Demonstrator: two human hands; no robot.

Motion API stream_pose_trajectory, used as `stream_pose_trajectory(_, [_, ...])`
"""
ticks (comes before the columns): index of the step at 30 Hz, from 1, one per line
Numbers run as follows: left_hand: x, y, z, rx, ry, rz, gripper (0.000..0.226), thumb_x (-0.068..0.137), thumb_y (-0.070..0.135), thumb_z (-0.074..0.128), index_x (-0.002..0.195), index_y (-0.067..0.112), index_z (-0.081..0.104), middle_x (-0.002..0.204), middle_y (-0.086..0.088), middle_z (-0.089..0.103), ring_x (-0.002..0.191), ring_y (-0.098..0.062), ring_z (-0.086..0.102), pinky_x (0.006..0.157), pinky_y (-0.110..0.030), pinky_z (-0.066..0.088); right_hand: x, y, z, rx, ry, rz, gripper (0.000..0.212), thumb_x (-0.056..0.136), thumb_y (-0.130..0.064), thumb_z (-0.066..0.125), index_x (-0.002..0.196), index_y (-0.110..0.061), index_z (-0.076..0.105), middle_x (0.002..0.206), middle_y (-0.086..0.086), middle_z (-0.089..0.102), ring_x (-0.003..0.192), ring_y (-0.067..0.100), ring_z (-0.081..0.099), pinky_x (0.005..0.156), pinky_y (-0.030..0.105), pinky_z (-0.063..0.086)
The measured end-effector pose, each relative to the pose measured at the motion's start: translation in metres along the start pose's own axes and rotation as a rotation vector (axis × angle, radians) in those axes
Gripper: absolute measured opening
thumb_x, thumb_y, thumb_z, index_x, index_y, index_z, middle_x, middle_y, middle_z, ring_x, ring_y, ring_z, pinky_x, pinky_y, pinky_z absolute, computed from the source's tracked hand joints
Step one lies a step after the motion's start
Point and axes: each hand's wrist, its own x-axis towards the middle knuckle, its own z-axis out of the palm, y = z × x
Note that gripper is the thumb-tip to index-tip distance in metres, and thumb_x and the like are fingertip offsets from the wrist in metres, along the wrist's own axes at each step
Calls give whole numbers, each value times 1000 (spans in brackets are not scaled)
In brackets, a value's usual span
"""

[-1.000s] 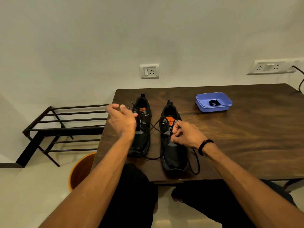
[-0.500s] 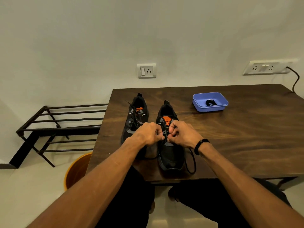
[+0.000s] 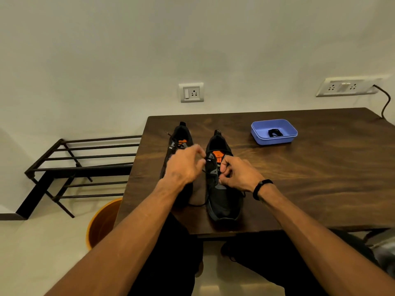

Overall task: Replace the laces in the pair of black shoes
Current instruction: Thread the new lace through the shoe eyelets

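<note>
Two black shoes with orange tongues stand side by side on the wooden table [image 3: 320, 178], heels toward the wall. My left hand [image 3: 186, 165] hovers, blurred, over the left shoe [image 3: 180, 135], fingers curled and pinching a black lace [image 3: 197, 204] that runs to the right shoe. My right hand [image 3: 237, 174] rests on the right shoe [image 3: 223, 201] and pinches the lace at its eyelets. A loop of that lace lies on the table between the two shoes. The left shoe's middle is hidden by my hand.
A blue tray [image 3: 257, 135] at the back of the table holds a coiled black lace [image 3: 274, 132]. A black metal rack [image 3: 85, 167] and an orange bucket [image 3: 102, 223] stand left of the table. A cable [image 3: 384, 103] hangs from the wall socket at right.
Half a second ago both hands met at the right shoe's eyelets. My left hand has since swung up and left over the left shoe. My right hand stays put.
</note>
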Motion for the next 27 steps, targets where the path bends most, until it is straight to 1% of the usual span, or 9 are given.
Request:
stream_pose_trajectory(2, [-1, 10, 9, 58, -339, 2, 25, 90, 44, 74, 111, 34, 65, 92, 6, 66, 94, -19, 69, 89, -42, 58, 0, 0, 0, -10, 5, -1, 21, 86, -9, 77, 93, -19, 61, 84, -3, 71, 75, 6, 67, 70, 23, 54])
stream_pose_trajectory(3, [0, 14, 13, 71, -402, -7, 23, 89, 45, 75, 105, 32, 66, 93, 5, 67, 93, -19, 68, 88, -42, 58, 0, 0, 0, -16, 9, -2, 21, 86, -10, 77, 93, -20, 61, 83, -4, 71, 74, 5, 66, 68, 21, 52])
stream_pose_trajectory(6, [0, 18, 17, 143, -381, -1, 21, 94, 47, 67, 81, 32, 62, 95, 1, 68, 92, -22, 67, 81, -39, 55, 1, -1, 0, -26, 10, -8, 21, 85, -10, 78, 94, -19, 61, 82, -6, 69, 73, 4, 65, 67, 18, 51])
stream_pose_trajectory(8, [1, 18, 15, 158, -391, -23, 22, 98, 46, 62, 86, 28, 64, 98, -1, 68, 95, -24, 67, 80, -38, 53, 1, -1, 0, -26, 5, -4, 21, 85, -10, 78, 95, -18, 61, 83, -6, 70, 75, 5, 66, 69, 20, 53])
stream_pose_trajectory(11, [2, 15, 5, 144, -151, -145, 31, 101, 46, 50, 108, 21, 66, 110, -9, 69, 100, -32, 67, 88, -45, 56, 1, -2, -1, -26, -6, -10, 21, 86, -9, 78, 95, -18, 61, 86, -4, 71, 81, 9, 69, 75, 24, 57])
stream_pose_trajectory(15, [-4, 5, -14, 23, 323, -393, 33, 106, 40, 42, 114, 15, 60, 107, -9, 68, 100, -33, 66, 84, -42, 51, 0, -4, -2, -61, -29, -43, 19, 87, -8, 75, 97, -15, 61, 87, -1, 71, 81, 10, 67, 72, 22, 52])
stream_pose_trajectory(18, [-10, -3, -22, 25, 450, -415, 23, 104, 38, 52, 117, 19, 57, 111, -7, 61, 104, -28, 62, 77, -41, 43, 1, -6, -3, -94, -35, -60, 19, 86, -9, 75, 96, -18, 60, 87, -3, 71, 81, 11, 67, 77, 26, 55])
stream_pose_trajectory(22, [-4, -5, -9, 176, 148, -150, 30, 92, 45, 69, 120, 35, 64, 124, -3, 56, 123, -29, 51, 100, -49, 48, 0, -5, -4, -115, -33, -84, 19, 86, -10, 74, 96, -17, 60, 86, -3, 72, 82, 11, 67, 78, 25, 55])
stream_pose_trajectory(27, [-2, 15, 7, 240, -331, 31, 25, 91, 47, 72, 113, 35, 71, 124, -4, 47, 126, -27, 38, 106, -49, 41, 2, -2, -6, -92, -43, -77, 23, 84, -12, 78, 94, -22, 60, 87, -4, 73, 84, 10, 69, 81, 28, 57])
